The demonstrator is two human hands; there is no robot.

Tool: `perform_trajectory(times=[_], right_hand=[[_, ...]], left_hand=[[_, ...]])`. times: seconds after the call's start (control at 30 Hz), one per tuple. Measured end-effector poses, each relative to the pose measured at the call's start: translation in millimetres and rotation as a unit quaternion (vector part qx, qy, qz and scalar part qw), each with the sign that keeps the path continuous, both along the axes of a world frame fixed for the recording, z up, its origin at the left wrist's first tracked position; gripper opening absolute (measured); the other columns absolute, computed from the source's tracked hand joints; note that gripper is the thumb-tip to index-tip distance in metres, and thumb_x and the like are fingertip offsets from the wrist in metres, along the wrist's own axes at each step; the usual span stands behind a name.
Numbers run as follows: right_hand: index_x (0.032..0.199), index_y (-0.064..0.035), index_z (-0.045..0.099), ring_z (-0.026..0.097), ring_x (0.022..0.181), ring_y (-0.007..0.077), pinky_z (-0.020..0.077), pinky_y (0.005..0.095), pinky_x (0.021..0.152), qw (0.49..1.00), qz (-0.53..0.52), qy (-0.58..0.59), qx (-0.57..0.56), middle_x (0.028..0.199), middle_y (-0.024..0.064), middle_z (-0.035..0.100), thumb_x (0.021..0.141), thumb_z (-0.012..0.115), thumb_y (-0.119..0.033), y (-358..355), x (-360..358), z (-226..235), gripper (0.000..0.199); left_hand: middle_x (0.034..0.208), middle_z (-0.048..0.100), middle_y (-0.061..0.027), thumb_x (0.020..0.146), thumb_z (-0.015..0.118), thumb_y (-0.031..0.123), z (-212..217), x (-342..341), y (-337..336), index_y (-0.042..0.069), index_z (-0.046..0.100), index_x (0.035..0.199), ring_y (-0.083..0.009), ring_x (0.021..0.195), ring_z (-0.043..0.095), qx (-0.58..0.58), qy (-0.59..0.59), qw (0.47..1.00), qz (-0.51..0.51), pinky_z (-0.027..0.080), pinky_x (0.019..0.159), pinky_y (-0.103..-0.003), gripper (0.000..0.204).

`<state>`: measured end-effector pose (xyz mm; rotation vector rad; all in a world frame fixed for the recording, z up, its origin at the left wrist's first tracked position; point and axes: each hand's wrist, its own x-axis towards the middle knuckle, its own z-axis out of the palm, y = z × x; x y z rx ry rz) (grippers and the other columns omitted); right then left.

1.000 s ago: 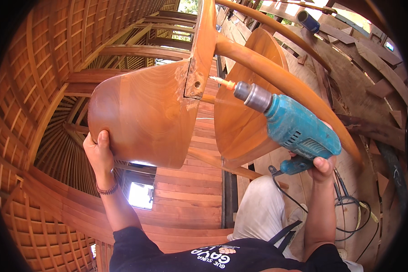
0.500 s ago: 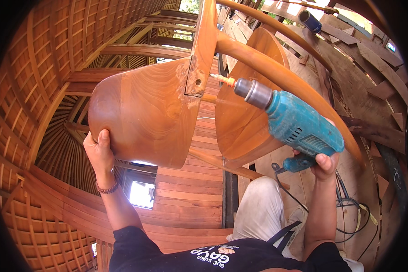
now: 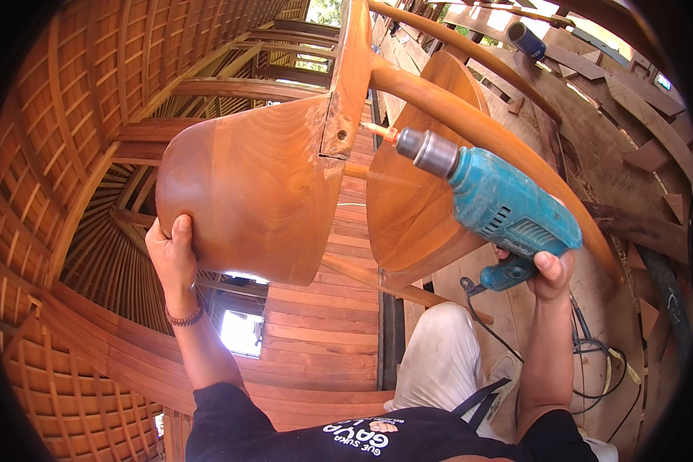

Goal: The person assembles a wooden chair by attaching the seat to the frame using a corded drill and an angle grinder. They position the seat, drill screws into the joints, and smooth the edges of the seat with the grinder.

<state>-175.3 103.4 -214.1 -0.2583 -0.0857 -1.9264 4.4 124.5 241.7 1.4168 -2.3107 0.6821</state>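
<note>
While the left hand [image 3: 173, 258] grips the lower edge of a curved wooden panel [image 3: 254, 192], the right hand [image 3: 550, 273] closes around a blue drill [image 3: 500, 204]. The drill's bit [image 3: 377, 131] points just beside a hole in the upright post [image 3: 350, 77] along the panel's right edge.

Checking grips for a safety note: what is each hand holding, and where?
Right hand grips the blue drill by its handle; left hand holds the curved wooden panel at its lower edge.

Drill [image 3: 494, 202] sits farther from the post [image 3: 348, 85] than before: the bit tip [image 3: 371, 128], earlier against the post's edge by the hole [image 3: 342, 136], now stands clear of it with a gap showing. Right hand [image 3: 548, 271] on the grip lies slightly lower and farther from the post.
</note>
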Motion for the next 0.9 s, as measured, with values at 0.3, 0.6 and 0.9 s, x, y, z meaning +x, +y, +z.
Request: perform_trajectory(times=[0.3,0.6,0.9], right_hand=[[0.13,0.0027,0.045,0.066,0.07,0.0235,0.0572,0.0344,0.06,1.0,0.01,0.01,0.011,0.101,0.0191,0.064,0.067,0.077,-0.035,0,-3,2,0.08],[0.13,0.0018,0.044,0.067,0.073,0.0235,0.0582,0.0347,0.063,0.999,-0.005,0.037,0.016,0.101,0.018,0.065,0.068,0.075,-0.037,-8,-3,5,0.08],[0.128,0.0034,0.045,0.066,0.072,0.0227,0.0573,0.0343,0.062,0.999,-0.009,0.04,0.003,0.099,0.0186,0.064,0.068,0.076,-0.035,-13,-8,4,0.078]], left_hand=[[0.085,0.065,-0.0004,0.091,0.07,0.039,-7,-11,-1,-0.004,0.066,0.096,-0.0074,0.078,0.054,-0.005,0.024,1.0,-0.012,0.046,0.072,-0.024,0.043],[0.09,0.065,-0.0003,0.095,0.065,0.035,-7,-18,-6,-0.005,0.065,0.102,-0.0077,0.08,0.055,0.019,0.032,0.999,0.006,0.046,0.073,-0.024,0.04],[0.085,0.064,0.0015,0.093,0.069,0.026,-14,-27,-7,-0.004,0.066,0.098,-0.0052,0.077,0.053,0.037,0.062,0.997,-0.012,0.045,0.07,-0.022,0.031]])
